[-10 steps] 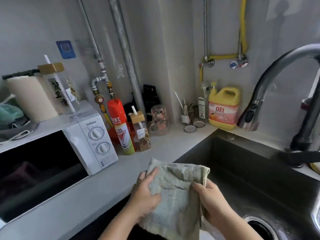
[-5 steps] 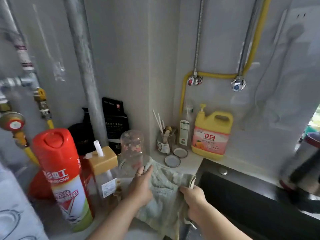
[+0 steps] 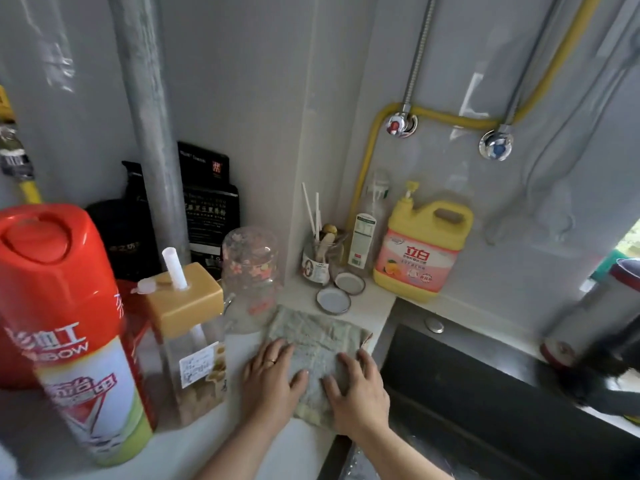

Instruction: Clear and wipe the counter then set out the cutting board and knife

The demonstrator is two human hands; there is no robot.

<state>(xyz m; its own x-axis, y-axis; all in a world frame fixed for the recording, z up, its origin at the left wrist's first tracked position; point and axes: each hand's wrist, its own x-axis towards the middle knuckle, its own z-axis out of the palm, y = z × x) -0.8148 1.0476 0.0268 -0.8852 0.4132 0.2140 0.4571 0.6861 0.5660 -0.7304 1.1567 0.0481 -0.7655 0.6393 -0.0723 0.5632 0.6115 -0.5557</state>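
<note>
On the bench [image 3: 221,448] I see a row of containers. A red-capped spray can [image 3: 62,323] stands nearest, at the left. Beside it is a clear jar [image 3: 194,344] with a tan lid and a white spout. It holds something brownish low down that I cannot identify. Behind that is a flower-printed glass [image 3: 251,275], which looks empty. In the corner a small jar [image 3: 320,259] holds white sticks and a pale utensil. Two loose lids [image 3: 333,301] lie flat in front of it. A slim bottle [image 3: 363,242] and a yellow jug [image 3: 422,251] stand against the wall.

The cloth [image 3: 311,336] lies spread on the bench between the glass and the sink [image 3: 485,393], its right edge at the sink rim. My left grip [image 3: 270,379] and right grip [image 3: 358,393] are both bare hands. Each rests flat on the cloth's near half with fingers straight and spread, clasping nothing.

Half a second ago both hands held the cloth up by its edges, off the bench. Now it is down and flattened under the palms. The view has also moved closer to the corner.

The hands cover the near part of the cloth. The spray can is cut off at the left edge. A black pouch [image 3: 207,202] and a dark bottle [image 3: 121,233] sit partly behind a grey pipe [image 3: 145,116]. At the far right the faucet [image 3: 588,341] is only a blur.
</note>
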